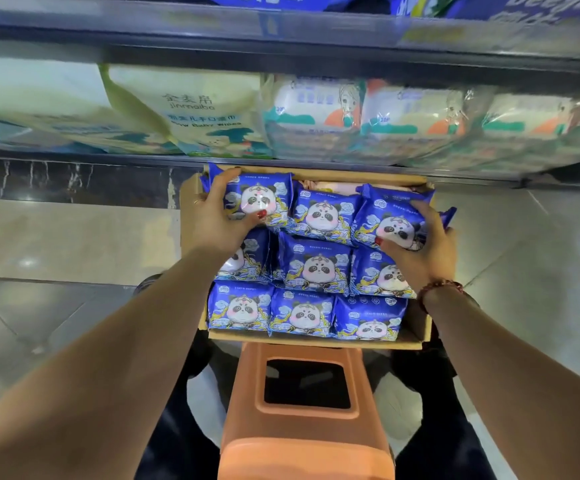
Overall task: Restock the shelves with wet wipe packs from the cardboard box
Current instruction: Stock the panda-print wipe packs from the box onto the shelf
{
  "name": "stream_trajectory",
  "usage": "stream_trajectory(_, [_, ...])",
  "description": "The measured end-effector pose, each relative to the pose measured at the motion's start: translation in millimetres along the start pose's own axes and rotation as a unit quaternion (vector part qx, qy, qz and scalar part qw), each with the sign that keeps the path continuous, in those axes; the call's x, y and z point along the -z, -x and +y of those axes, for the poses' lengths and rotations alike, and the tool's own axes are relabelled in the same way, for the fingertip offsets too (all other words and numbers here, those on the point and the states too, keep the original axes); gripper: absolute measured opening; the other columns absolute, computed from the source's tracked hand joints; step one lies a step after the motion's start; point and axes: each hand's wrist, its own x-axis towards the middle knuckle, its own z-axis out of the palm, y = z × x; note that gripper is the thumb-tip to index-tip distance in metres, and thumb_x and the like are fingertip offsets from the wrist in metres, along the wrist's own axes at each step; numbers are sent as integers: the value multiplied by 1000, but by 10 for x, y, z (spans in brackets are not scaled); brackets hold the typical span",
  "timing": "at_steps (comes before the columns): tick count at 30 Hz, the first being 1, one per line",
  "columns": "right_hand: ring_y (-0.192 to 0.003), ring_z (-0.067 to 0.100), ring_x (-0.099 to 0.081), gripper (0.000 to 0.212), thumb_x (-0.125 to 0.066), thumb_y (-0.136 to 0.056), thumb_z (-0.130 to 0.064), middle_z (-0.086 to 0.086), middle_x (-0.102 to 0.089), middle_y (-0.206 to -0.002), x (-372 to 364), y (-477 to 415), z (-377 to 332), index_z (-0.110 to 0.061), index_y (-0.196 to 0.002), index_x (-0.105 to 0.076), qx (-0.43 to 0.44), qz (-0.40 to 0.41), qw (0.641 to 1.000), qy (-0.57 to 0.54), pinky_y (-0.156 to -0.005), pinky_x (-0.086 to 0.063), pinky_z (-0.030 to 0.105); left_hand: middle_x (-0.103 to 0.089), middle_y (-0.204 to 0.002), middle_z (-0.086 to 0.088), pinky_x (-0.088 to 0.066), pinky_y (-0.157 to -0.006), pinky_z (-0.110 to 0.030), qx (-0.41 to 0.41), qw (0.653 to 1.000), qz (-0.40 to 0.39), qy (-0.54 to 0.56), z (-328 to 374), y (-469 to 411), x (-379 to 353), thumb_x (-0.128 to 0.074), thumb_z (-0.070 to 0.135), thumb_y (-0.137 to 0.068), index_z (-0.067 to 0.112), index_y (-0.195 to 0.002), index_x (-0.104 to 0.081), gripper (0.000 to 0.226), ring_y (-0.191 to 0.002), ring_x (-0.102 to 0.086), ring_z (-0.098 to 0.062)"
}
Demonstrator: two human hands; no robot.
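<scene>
**Position.** The cardboard box sits at centre frame on an orange stool. It holds three rows of blue wet wipe packs.

**Grip.** The left hand holds the upper-left pack, with the thumb across its face and the fingers round the far edge. The right hand holds the upper-right pack the same way. Both packs lie tilted over the row below.

**Risks, as judged.**
- The glossy film may slip from a one-handed hold.
- Overlapping neighbours may be dragged out with a lifted pack.
- The box looks wider than the stool — unloading it unevenly could tip it.
- The shelf across the upper frame looks crowded — a pack forced in may push out the stock already there.
</scene>
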Motion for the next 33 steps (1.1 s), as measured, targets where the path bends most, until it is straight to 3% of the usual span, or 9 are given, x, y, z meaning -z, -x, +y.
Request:
stream_trajectory(3, [-94,18,-52,68,-81,-72,-21,10,-51,-117,58,-41,-36,-35,-130,-50,2,-28,1000,-6,-86,-39,24,-51,-110,3,-49,-85,-28,3,998,-46,44,165,37,1,-75,9,-80,28,-135,-47,64,-94,-50,-15])
stream_trajectory(7, [-103,27,-58,62,-81,-71,-21,13,-54,-121,168,-51,-112,-37,-124,-53,12,-61,998,-31,-93,-49,37,-52,-114,7,-47,-72,-15,3,994,-95,61,268,112,63,-72,3,-83,24,-135,-46,62,-99,-53,-14])
stream_trajectory(11, [-100,21,-63,60,-82,-70,-11,4,-62,-114,358,81,-333,-30,-120,-56,15,-73,992,-97,-89,-54,42,-49,-114,21,-52,-90,-33,-3,984,-93,149,356,316,250,-72,-1,-81,19,-130,-49,58,-114,-55,-20])
stream_trajectory(16, [-97,16,-63,58,-82,-68,-3,9,-61,-119,716,432,-802,-35,-110,-56,45,-98,977,-183,-87,-55,35,-50,-131,-8,-53,-62,-21,-3,967,-74,244,688,713,699,-66,-10,-82,23,-126,-49,57,-98,-61,-20])
stream_trajectory(21, [-116,28,-58,59,-85,-58,-28,8,-56,-129,1212,903,-1375,-40,-111,-59,92,-109,965,-219,-96,-49,50,-69,-98,14,-57,-70,-24,3,955,-50,292,1202,1231,1276,-61,-16,-82,23,-122,-47,58,-86,-67,-4])
stream_trajectory(24, [-118,25,-56,60,-84,-66,-8,7,-55,-131,1583,1187,-1714,-26,-117,-57,118,-119,957,-238,-99,-48,45,-66,-106,5,-58,-77,-29,-5,950,-35,309,1552,1500,1614,-63,-17,-80,30,-121,-51,63,-93,-67,-9])
stream_trajectory(28, [-105,-3,-58,56,-79,-68,4,-6,-58,-120,2092,1516,-2123,-15,-117,-58,149,-104,950,-255,-90,-47,17,-65,-109,5,-56,-75,-25,-61,946,-6,318,2110,1789,2023,-64,-16,-80,27,-123,-51,62,-94,-65,-8])
stream_trajectory(31, [-108,3,-58,56,-79,-68,5,-11,-57,-121,2453,1716,-2428,-21,-114,-61,167,-105,940,-279,-86,-52,22,-66,-108,16,-54,-73,-19,-112,944,7,310,2565,1960,2332,-63,-14,-82,29,-122,-50,61,-93,-65,-3])
stream_trajectory(33, [-109,12,-60,58,-80,-68,3,-8,-59,-122,2670,1817,-2626,-23,-115,-61,187,-104,935,-281,-87,-54,31,-64,-116,9,-54,-75,-20,-141,938,14,316,2832,2053,2537,-69,-8,-79,35,-122,-51,63,-99,-64,-8])
